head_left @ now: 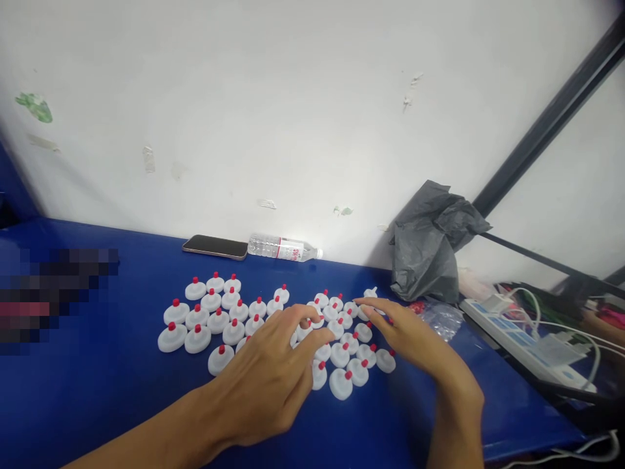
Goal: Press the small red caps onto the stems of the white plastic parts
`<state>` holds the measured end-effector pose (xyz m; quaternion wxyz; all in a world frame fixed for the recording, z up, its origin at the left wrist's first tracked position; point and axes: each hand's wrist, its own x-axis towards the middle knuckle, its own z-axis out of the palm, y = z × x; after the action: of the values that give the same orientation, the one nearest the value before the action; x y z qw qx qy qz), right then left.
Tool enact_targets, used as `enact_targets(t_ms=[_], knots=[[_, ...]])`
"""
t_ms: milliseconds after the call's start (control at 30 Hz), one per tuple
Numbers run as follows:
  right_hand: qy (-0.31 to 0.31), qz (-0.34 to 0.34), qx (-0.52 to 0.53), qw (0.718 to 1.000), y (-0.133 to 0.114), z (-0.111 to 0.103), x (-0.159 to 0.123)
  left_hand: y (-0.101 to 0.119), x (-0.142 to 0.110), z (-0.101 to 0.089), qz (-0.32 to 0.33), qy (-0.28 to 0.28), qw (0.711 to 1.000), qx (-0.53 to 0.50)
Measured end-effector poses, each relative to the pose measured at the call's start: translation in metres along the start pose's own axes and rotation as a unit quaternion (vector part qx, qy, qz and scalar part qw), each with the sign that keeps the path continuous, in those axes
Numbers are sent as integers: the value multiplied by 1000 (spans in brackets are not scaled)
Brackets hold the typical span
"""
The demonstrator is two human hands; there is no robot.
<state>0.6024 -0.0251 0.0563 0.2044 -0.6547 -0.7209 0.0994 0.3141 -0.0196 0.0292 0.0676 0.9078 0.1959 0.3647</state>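
Note:
Many white round caps, each with a small red tip, stand on a blue table; one such cap is at the front right. My left hand is over the middle of them, index finger bent and thumb apart from it, nothing visible between. Its other fingers are mostly hidden. At the right side of the group, my right hand has thumb and index fingertips close together over a cap; what they hold, if anything, is hidden. Just behind them is a white cap with a bare nozzle, no red tip.
A phone and a clear plastic bottle lie along the wall. To the right are a crumpled grey bag, a clear plastic bag and a power strip with cables. A blurred patch covers the table's left.

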Motion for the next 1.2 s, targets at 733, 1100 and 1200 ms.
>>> enact_targets(t_ms=[733, 1100, 1200], knots=[[-44, -8, -13, 999, -3, 9, 2, 1, 2, 0, -1, 4, 1000, 15], [76, -48, 12, 996, -22, -4, 2, 0, 2, 0, -2, 15, 1000, 14], [46, -40, -7, 998, -16, 1, 3, 0, 1, 0, 0, 12, 1000, 16]])
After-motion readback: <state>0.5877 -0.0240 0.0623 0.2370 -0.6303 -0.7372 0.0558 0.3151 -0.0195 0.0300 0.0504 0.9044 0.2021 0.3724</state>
